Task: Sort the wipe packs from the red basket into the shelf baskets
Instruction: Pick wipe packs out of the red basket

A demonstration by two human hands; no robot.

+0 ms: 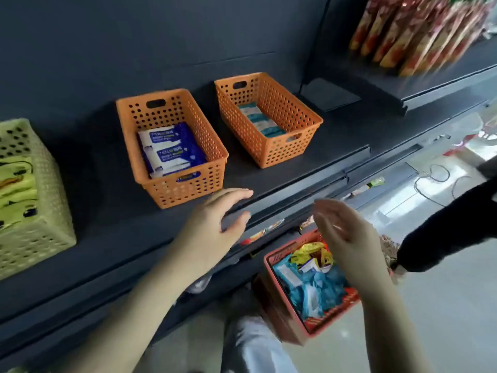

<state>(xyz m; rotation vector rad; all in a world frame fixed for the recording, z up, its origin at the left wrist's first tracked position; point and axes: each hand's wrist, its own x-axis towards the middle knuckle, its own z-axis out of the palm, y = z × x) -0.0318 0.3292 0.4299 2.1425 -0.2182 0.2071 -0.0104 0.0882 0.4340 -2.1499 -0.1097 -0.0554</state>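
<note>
Left hand [215, 227] hovers at the shelf's [107, 211] front edge, right hand [347, 235] above the red basket [279, 310]; both empty, fingers loosely straight.

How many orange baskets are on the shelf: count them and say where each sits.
2. The left orange basket holds blue-and-white packs; the right orange basket, apart from it and further back, holds teal packs.

Dark shelving [295, 162], dark back wall [134, 36], pale glossy floor [443, 305].
</note>
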